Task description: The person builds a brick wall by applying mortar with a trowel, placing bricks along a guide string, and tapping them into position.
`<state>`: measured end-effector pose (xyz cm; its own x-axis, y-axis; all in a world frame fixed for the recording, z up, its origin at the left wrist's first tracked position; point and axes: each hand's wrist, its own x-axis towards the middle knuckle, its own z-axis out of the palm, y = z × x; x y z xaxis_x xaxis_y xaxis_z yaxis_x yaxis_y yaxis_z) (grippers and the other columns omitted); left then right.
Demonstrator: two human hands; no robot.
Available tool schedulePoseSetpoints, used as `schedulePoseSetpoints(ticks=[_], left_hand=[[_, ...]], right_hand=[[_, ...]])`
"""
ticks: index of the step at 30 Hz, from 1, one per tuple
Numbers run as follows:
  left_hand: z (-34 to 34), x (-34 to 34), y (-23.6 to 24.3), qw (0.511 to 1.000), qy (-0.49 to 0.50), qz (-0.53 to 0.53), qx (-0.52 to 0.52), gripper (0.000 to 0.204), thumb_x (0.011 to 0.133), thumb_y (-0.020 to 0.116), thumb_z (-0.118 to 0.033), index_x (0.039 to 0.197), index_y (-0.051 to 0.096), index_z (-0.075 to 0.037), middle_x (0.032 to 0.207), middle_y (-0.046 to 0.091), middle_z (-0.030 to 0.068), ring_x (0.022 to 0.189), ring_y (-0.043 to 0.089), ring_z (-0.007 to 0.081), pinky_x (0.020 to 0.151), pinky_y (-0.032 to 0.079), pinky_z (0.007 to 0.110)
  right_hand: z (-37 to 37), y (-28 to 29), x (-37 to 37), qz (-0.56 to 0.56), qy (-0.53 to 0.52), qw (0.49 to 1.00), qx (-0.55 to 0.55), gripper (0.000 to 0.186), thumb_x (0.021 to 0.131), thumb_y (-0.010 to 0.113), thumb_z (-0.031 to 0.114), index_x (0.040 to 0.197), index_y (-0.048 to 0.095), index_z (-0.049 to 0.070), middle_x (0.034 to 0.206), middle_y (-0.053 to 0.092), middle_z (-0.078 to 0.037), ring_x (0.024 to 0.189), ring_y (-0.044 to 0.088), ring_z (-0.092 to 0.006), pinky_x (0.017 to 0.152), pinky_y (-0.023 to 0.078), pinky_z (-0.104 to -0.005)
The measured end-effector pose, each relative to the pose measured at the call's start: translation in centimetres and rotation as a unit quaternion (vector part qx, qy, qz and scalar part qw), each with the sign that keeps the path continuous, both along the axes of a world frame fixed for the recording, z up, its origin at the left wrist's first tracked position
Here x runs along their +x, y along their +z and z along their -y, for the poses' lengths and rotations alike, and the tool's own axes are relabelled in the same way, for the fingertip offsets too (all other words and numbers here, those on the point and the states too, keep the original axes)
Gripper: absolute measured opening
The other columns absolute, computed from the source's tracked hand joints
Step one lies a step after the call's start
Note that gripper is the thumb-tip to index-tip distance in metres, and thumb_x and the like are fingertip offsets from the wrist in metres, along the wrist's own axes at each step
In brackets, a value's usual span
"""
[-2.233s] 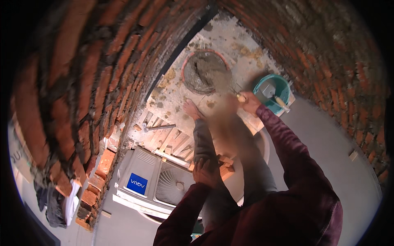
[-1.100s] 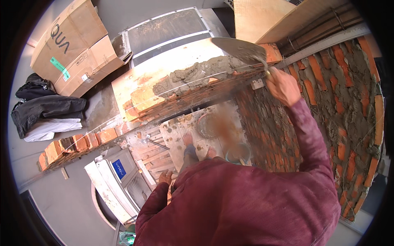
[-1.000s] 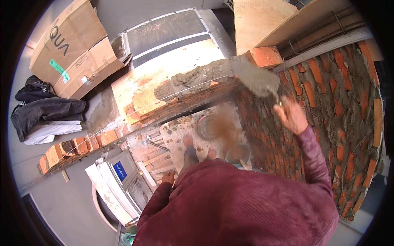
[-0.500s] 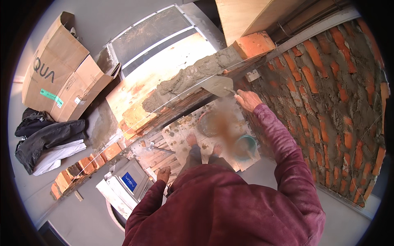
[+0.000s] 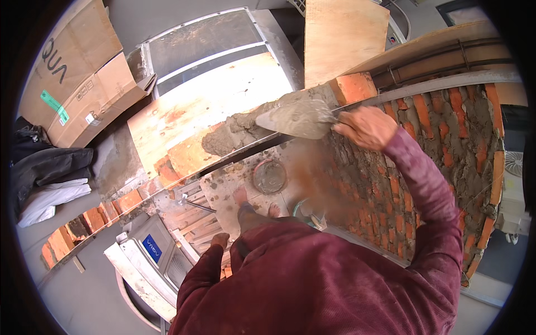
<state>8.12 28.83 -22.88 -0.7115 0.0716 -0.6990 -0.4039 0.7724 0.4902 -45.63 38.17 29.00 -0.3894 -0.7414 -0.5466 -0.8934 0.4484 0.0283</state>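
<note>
My right hand (image 5: 368,128) grips a pointed masonry trowel (image 5: 296,119) by its handle. The blade, smeared grey, lies over the wet mortar (image 5: 237,133) spread along the top of a low brick wall. An orange brick (image 5: 356,87) sits at the far right end of that mortar bed. Along the wall's near edge runs a taut string (image 5: 139,202). My left hand (image 5: 220,240) hangs low by my left side, its fingers curled and nothing visible in them.
A mortar-filled bucket (image 5: 270,176) stands by my feet, with a partly hidden green bucket (image 5: 301,209) nearby. A mortar-smeared brick wall (image 5: 424,184) rises at right. Cardboard (image 5: 84,84) and dark clothes (image 5: 50,164) lie at left; a plywood sheet (image 5: 343,44) stands behind.
My right hand and the trowel have risen, and the blade now overlaps the mortar bed rather than the wall's near side. The whole view has shifted, and the mortar bucket shows more clearly.
</note>
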Motion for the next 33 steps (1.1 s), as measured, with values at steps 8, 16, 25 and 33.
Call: schedulePoseSetpoints(ticks=[8, 16, 25, 33], left_hand=[[-1.2, -4.6, 1.4, 0.754, 0.581, 0.047, 0.303, 0.042, 0.091, 0.062, -0.035, 0.117, 0.066, -0.003, 0.081, 0.066, 0.0049, 0.071, 0.060, 0.0124, 0.060, 0.048, 0.028], [-3.5, 3.1, -6.0, 0.811, 0.519, 0.035, 0.268, 0.028, 0.092, 0.059, -0.025, 0.104, 0.065, -0.001, 0.092, 0.069, 0.0093, 0.085, 0.067, 0.0222, 0.075, 0.055, 0.035], [-1.8, -3.7, -1.4, 0.883, 0.413, 0.066, 0.210, 0.019, 0.088, 0.061, -0.022, 0.096, 0.068, -0.007, 0.085, 0.069, 0.0081, 0.080, 0.067, 0.0215, 0.066, 0.052, 0.036], [-5.4, -4.0, 0.6, 0.726, 0.554, 0.178, 0.366, 0.038, 0.093, 0.058, -0.034, 0.116, 0.065, -0.004, 0.107, 0.067, 0.0053, 0.097, 0.066, 0.0207, 0.076, 0.049, 0.036]], right_hand=[[1.3, -2.3, -4.7, -0.023, 0.030, 0.998, 0.041, 0.043, 0.098, 0.048, 0.033, 0.077, 0.063, -0.001, 0.068, 0.064, -0.021, 0.071, 0.065, -0.0376, 0.072, 0.052, -0.0455], [-1.8, 4.3, -4.8, -0.077, -0.009, 0.996, 0.046, 0.040, 0.099, 0.046, 0.036, 0.092, 0.064, 0.001, 0.076, 0.064, -0.020, 0.073, 0.064, -0.0357, 0.071, 0.051, -0.0470], [9.3, -5.4, -8.3, 0.067, 0.191, 0.964, 0.172, 0.047, 0.103, 0.038, 0.040, 0.099, 0.064, 0.002, 0.089, 0.066, -0.021, 0.087, 0.065, -0.0345, 0.079, 0.053, -0.0442], [14.2, -8.1, -14.6, 0.028, 0.362, 0.855, 0.370, 0.029, 0.092, 0.048, 0.018, 0.094, 0.062, -0.007, 0.083, 0.067, -0.016, 0.079, 0.067, -0.0288, 0.071, 0.054, -0.0415]])
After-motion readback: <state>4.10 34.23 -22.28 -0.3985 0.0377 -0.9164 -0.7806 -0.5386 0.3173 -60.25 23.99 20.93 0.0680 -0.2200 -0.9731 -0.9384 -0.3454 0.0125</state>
